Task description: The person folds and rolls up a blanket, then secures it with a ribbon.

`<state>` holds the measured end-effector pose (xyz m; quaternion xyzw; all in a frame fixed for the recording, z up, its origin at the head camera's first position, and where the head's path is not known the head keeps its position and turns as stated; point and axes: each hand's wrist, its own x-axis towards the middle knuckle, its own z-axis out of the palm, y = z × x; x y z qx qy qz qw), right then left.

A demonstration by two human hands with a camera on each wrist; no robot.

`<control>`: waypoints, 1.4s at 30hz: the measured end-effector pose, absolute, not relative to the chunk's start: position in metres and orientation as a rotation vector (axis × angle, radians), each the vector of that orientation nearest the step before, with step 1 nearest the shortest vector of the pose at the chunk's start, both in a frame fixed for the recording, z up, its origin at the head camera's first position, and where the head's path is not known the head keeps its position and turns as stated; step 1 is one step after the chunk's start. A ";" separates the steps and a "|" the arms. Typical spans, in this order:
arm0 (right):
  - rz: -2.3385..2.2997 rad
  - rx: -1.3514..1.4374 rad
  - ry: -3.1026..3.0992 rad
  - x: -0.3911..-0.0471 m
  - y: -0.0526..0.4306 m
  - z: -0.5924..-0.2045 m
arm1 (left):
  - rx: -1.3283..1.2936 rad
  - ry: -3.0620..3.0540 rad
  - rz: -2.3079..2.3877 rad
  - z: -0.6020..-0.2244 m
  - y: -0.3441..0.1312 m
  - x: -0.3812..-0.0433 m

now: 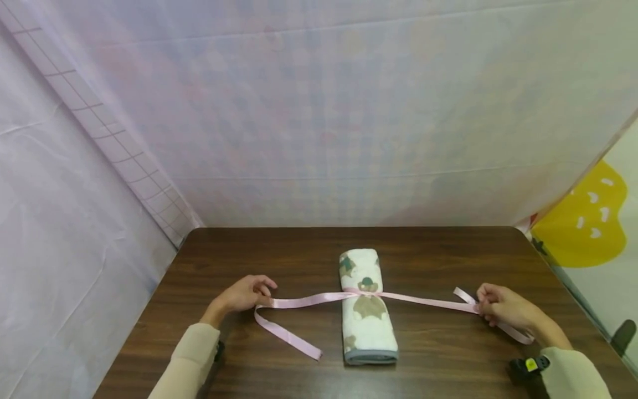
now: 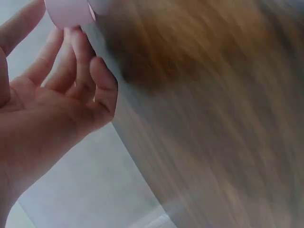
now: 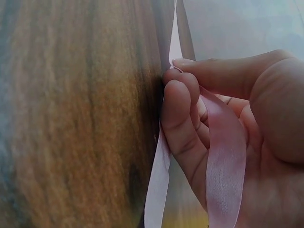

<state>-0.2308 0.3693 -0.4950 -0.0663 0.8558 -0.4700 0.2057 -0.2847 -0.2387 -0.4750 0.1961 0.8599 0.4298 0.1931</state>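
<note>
A folded white towel [image 1: 371, 330] with brown and green patches and a grey edge lies lengthwise on the table. A pink ribbon [image 1: 418, 300] circles its middle, crossing on top, and stretches out to both sides. My left hand [image 1: 246, 293] pinches the left length at its bend, and a loose tail hangs back toward the towel. In the left wrist view the ribbon [image 2: 71, 12] shows at the fingertips. On the other side my right hand [image 1: 508, 307] pinches the right length between thumb and fingers. The right wrist view shows loose ribbon [image 3: 225, 166] falling across that palm.
The brown wooden table [image 1: 279, 255] has rounded far corners. A pale checked curtain [image 1: 324, 138] hangs right behind its far edge, and a white sheet [image 1: 65, 249] hangs at the left. A yellow printed shape [image 1: 580, 221] is beyond the right edge.
</note>
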 end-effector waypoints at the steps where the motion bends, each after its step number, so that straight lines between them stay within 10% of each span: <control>1: -1.306 -0.189 2.387 -0.231 0.370 -0.495 | 0.568 2.429 1.197 -0.474 -0.235 -0.285; 42: -1.338 -0.195 2.359 -0.231 0.369 -0.495 | 0.855 1.927 1.374 -0.448 -0.132 -0.272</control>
